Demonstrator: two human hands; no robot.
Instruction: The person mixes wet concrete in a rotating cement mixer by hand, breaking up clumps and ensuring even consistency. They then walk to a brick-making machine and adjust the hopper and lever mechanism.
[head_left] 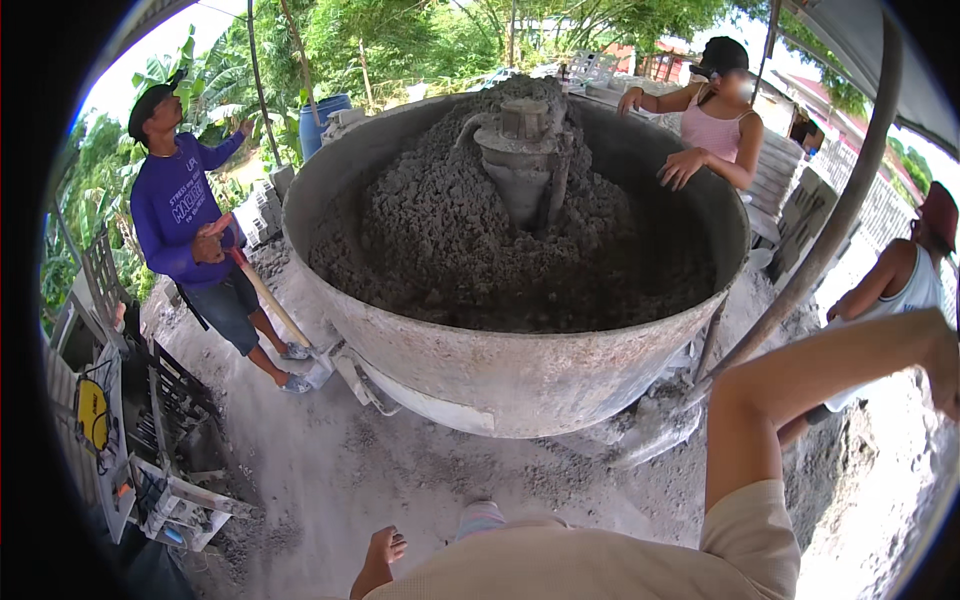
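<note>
My left hand point(385, 549) hangs low beside my body, over the dusty ground. Its fingers curl loosely inward, and nothing shows in them. My right arm is raised and bent at the elbow, with my right hand point(943, 368) at the right rim of the picture. Its fingers are cut off there, so their grip is hidden. Before me stands a large round mixer pan point(520, 385), apart from both hands. Grey, crumbly mortar or concrete mix point(440, 215) is heaped in it around a central metal hub point(520, 150).
At the left a person in a purple shirt point(190, 205) holds a shovel point(270, 300). Another person in a pink top point(715, 130) leans by the far rim. A third, in a white tank top point(915, 275), is at right. A slanted pole point(830, 240) rises beside the pan.
</note>
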